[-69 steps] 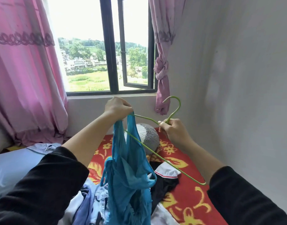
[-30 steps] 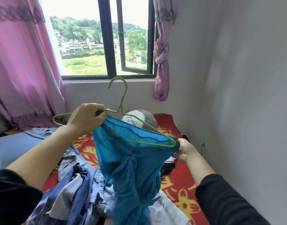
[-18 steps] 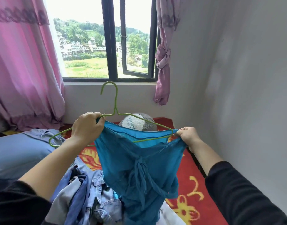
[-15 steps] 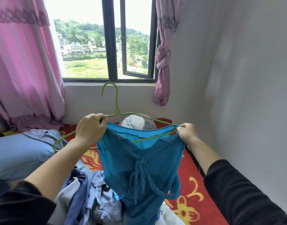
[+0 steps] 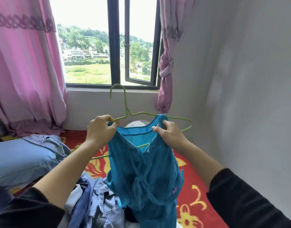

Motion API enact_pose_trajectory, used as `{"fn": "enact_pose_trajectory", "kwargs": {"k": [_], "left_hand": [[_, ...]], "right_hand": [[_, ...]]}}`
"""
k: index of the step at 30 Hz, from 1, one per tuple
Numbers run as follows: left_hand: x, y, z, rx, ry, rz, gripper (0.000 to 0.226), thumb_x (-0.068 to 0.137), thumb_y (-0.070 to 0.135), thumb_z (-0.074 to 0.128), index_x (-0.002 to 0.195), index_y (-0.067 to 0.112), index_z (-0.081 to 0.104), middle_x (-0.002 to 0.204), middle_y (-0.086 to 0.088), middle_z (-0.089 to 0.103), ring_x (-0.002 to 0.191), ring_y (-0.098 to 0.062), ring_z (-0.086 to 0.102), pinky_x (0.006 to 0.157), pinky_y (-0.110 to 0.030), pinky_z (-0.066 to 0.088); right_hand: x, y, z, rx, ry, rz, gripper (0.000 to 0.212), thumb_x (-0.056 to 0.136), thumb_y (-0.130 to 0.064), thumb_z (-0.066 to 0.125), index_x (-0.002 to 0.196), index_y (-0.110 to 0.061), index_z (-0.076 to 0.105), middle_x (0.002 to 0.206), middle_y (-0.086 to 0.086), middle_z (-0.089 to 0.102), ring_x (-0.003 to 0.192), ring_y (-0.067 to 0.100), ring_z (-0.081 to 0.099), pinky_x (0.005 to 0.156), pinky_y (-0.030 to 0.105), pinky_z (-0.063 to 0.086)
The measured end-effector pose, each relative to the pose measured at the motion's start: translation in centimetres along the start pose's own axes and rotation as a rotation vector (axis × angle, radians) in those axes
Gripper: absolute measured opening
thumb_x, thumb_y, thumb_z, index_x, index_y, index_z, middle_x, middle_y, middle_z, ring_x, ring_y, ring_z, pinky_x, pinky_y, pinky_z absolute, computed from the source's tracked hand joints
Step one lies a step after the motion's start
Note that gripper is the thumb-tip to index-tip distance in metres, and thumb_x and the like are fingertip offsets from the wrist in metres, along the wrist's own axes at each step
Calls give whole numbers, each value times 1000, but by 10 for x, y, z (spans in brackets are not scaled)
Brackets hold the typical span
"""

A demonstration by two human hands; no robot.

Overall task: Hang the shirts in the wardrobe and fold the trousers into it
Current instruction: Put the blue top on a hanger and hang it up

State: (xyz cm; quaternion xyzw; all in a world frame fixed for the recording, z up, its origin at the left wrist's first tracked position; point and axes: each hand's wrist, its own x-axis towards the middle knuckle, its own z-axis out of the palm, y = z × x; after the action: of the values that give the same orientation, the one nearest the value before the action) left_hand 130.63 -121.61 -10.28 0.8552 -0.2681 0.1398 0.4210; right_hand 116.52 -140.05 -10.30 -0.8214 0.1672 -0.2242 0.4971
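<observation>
Head view: hands closed, left hand on green hanger and teal shirt, right hand apparently on shirt alone.

both arms reached forward to the hanger, forearms bare and slanting inward toward it, black sleeves bunched by the elbows. the left hand was at the hanger's left shoulder, just below its neck, back of the hand up, thumb and fingers curled, pinching the wire together with an edge of the shirt. the right hand was at the hanger's right shoulder, inward of its right end, fingers curled round the shirt's strap, thumb pressed on its near side. the hands were near each other but apart, about level, under the hanger's hook.
</observation>
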Motion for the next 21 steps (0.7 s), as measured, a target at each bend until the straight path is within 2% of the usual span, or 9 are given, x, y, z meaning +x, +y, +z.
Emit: {"fn": "enact_pose_trajectory", "kwargs": {"k": [2,4,7,9,11,14,17,19,21], "left_hand": [[6,7,-17,-133,26,5,21,85,41,68,82,20,68,73,5,60,71,-17,54,61,-27,37],[11,14,-35,-209,44,23,17,81,42,72,80,25,68,69,5,61,65,-13,55,56,-25,38],[15,20,-61,-281,48,26,13,76,38,78,79,31,68,72,3,65,67,-13,58,56,-23,40],[15,23,-79,-353,31,13,13,73,32,81,81,29,71,77,1,69,72,-14,64,62,-24,48],[8,29,-99,-472,2,-14,15,72,24,82,85,24,74,81,-1,72,73,-11,67,66,-25,55],[-7,33,-131,-558,-6,-60,11,75,18,79,84,18,74,71,3,70,53,0,59,53,-16,47],[-26,26,-167,-549,19,-127,11,81,25,73,86,16,76,75,-4,72,57,-12,55,62,-26,47],[-42,20,-186,-457,70,-137,11,87,17,66,92,15,76,85,-10,73,62,-16,60,68,-30,51],[-67,16,-198,-350,150,-147,16,90,10,61,95,17,75,82,-9,73,63,-19,63,63,-28,55]], "right_hand": [[-1,-15,-6,-76,33,-45,20,90,-38,62,90,-18,62,81,-8,65,73,8,63,60,17,45],[1,-31,-12,-131,237,-101,30,89,-42,61,99,-14,59,90,-4,63,79,11,61,58,13,42],[6,-61,-15,-385,563,-293,28,88,-33,59,105,-12,54,105,0,53,98,17,48,84,25,42],[13,-78,-14,-609,510,-371,38,87,-41,51,118,-18,54,120,-3,51,117,18,41,102,39,29],[15,-97,-9,-700,318,-414,34,94,-46,43,114,-24,58,113,-7,56,116,16,47,106,43,20],[11,-119,3,-704,208,-492,33,101,-41,38,91,-19,59,84,-10,56,87,16,55,101,45,25],[0,-133,18,-662,202,-592,26,102,-34,38,90,-19,54,86,-7,55,86,16,51,94,45,31],[-6,-138,31,-664,198,-650,22,103,-28,39,98,-16,58,89,-3,56,87,21,53,90,45,36],[-15,-141,46,-592,195,-681,21,102,-26,40,97,-16,58,89,-3,56,89,22,54,86,40,31]]}}
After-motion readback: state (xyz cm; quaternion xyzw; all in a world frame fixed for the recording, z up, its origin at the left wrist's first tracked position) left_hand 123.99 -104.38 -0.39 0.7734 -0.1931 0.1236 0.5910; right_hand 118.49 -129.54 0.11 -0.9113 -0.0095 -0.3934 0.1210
